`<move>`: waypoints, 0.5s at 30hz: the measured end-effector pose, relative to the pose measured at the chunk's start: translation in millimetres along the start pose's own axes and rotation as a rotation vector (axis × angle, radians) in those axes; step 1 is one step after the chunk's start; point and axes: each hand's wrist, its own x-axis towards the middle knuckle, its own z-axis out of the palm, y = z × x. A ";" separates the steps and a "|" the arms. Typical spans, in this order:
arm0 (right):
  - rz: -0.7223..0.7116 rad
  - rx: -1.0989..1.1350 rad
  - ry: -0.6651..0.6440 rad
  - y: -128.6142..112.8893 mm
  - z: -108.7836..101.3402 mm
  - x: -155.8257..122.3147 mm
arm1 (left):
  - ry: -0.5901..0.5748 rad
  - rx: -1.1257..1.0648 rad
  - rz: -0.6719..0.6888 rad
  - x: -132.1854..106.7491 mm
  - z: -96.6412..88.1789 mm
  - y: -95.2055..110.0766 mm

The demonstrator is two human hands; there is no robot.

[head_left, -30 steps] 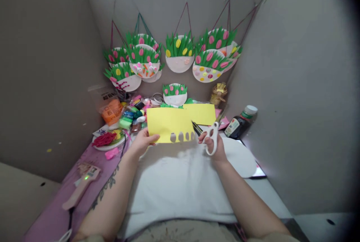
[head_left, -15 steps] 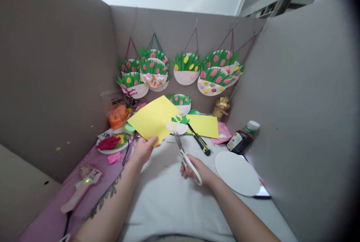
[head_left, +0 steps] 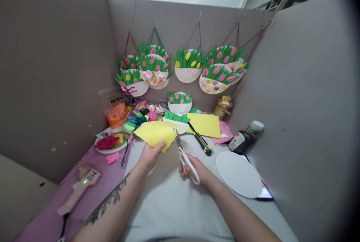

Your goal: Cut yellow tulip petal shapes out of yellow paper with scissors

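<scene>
My left hand pinches a sheet of yellow paper at its near corner, and the sheet lies nearly flat above the table. My right hand grips white-handled scissors whose blades point away from me, their tips right at the paper's right edge. A second yellow sheet lies flat further back. In front of it a black and yellow utility knife rests on the white cloth.
A white paper plate lies right of my right hand, over a phone. A dark bottle lies against the right wall. A pink glue gun rests at left on purple cloth. Paper-plate flower crafts hang on the back wall above craft clutter.
The yellow sheet has tipped from upright, through a slant, to nearly flat. My right hand dropped with the scissors, turned them to point away, and brought the blades to the sheet's edge.
</scene>
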 end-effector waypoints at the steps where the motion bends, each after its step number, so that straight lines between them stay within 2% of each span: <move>1: -0.012 0.002 0.005 -1.0 0.5 0.0 | -0.004 0.019 -0.004 -1.5 1.3 -1.7; 6: -0.064 -0.005 -0.017 -5.1 1.6 -1.8 | 0.010 0.156 -0.013 -9.4 5.8 -7.5; 12: -0.051 0.004 -0.058 -3.9 5.0 -7.5 | 0.140 0.336 0.087 -16.1 6.4 0.8; 15: -0.052 0.018 -0.084 -3.5 6.6 -10.4 | 0.153 0.365 0.127 -17.1 5.4 3.1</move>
